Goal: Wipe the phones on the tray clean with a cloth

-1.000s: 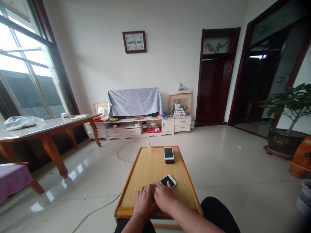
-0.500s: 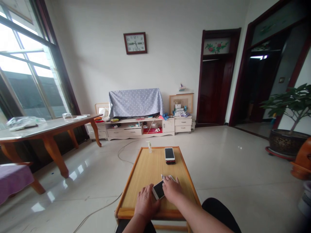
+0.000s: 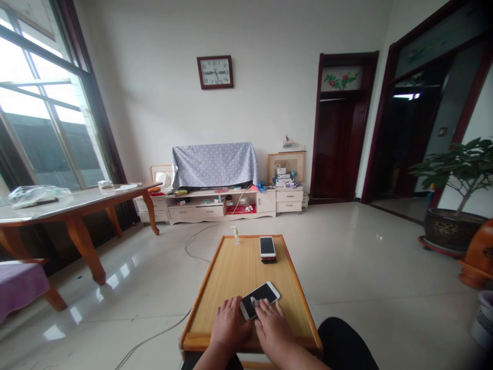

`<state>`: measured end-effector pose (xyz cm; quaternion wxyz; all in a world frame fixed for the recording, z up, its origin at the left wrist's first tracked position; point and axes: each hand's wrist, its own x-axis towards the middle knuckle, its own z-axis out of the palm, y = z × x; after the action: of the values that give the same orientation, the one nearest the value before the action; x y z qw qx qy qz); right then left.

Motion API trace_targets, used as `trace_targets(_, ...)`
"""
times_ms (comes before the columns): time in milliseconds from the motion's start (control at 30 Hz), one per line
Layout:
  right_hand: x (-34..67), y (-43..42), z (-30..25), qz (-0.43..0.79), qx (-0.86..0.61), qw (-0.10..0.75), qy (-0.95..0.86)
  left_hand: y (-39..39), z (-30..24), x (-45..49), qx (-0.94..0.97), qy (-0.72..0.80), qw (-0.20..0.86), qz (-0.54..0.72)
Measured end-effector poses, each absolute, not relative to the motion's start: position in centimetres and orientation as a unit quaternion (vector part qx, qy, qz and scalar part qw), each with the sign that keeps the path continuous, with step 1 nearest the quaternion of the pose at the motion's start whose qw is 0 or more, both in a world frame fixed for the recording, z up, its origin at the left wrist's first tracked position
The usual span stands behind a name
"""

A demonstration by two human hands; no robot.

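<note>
A white smartphone [image 3: 263, 295] lies screen up near the front of a small wooden table [image 3: 231, 272]. My left hand [image 3: 228, 325] rests flat on the table, its fingers against the phone's near left corner. My right hand [image 3: 271, 324] lies beside it with its fingertips on the phone's near end, pressing something small and pale on the screen that I cannot make out. A stack of phones [image 3: 267, 248], white on top, sits at the table's far edge next to a small clear bottle [image 3: 235, 235].
A white cable [image 3: 162, 331] runs over the tiled floor to the left of the table. A long wooden table [image 3: 73, 203] stands at the left, a TV cabinet [image 3: 215, 200] against the far wall, a potted plant [image 3: 458, 205] at the right. My dark-clothed knee [image 3: 346, 344] is at the lower right.
The phone has turned and shifted back to the right, its far end now clear of my hands. My right hand drew back from over the phone onto its near end. The left hand stayed put.
</note>
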<state>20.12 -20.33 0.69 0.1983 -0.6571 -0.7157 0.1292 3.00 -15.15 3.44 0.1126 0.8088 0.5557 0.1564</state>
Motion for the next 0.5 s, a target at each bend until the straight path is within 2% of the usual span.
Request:
trace_targets(367,23.1,-18.9,2.2,0.093,-0.720,0.178,-0.665,-15.2,3.9,3.0,0.816,0.550,0.111,0.137)
trace_targets(500,21.6,-19.8,1.8,0.100,-0.701,0.179,-0.683,-15.2,3.8,3.1,0.817,0.549,0.108,0.141)
